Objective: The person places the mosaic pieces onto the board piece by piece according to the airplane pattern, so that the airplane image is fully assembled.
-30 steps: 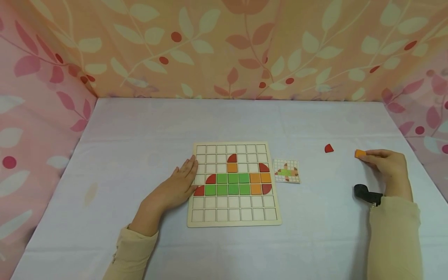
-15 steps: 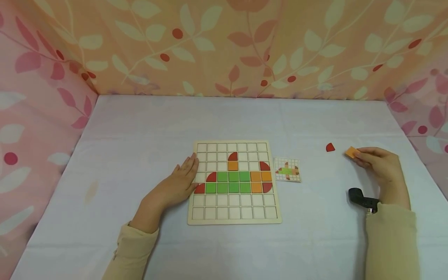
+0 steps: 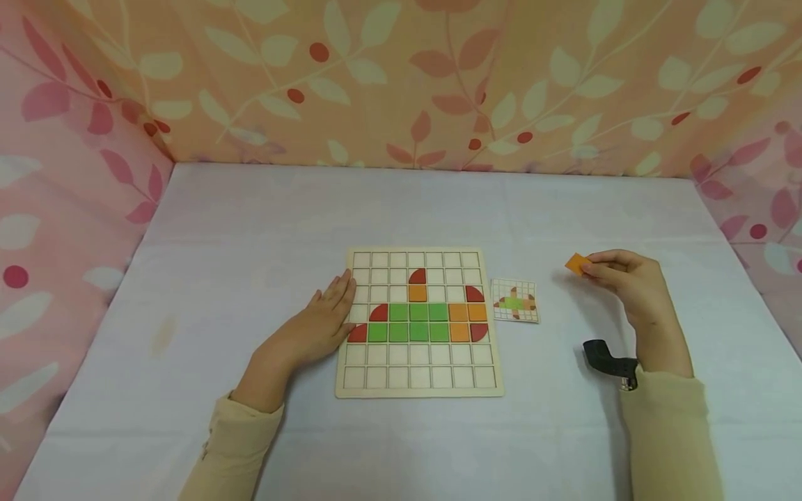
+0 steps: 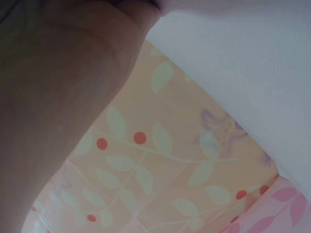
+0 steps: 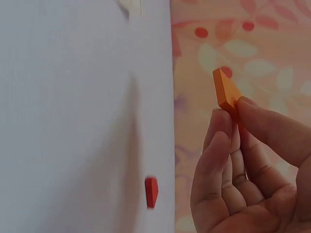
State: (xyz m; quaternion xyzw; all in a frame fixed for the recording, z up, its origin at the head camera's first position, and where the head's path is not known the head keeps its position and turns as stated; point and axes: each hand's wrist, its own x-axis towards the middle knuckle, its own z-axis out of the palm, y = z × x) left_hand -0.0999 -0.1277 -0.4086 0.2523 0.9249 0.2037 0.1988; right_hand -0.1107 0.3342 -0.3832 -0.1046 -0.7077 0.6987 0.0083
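Note:
My right hand pinches an orange square tile between thumb and fingertips, raised above the table to the right of the board. In the right wrist view a red piece lies on the cloth below that hand; the head view hides it. A wooden grid board lies mid-table, with green squares, orange squares and red quarter-round pieces in its cells. My left hand rests with extended fingers against the board's left edge. Only its underside shows in the left wrist view.
Right beside the board lies a small pattern card printed with a coloured grid. A white cloth covers the table. Floral curtains stand along the back and sides. A black wrist camera juts from the right sleeve.
The right hand has lifted the orange square tile and carried it left, over where the red piece showed. The left hand has stayed at the board's edge.

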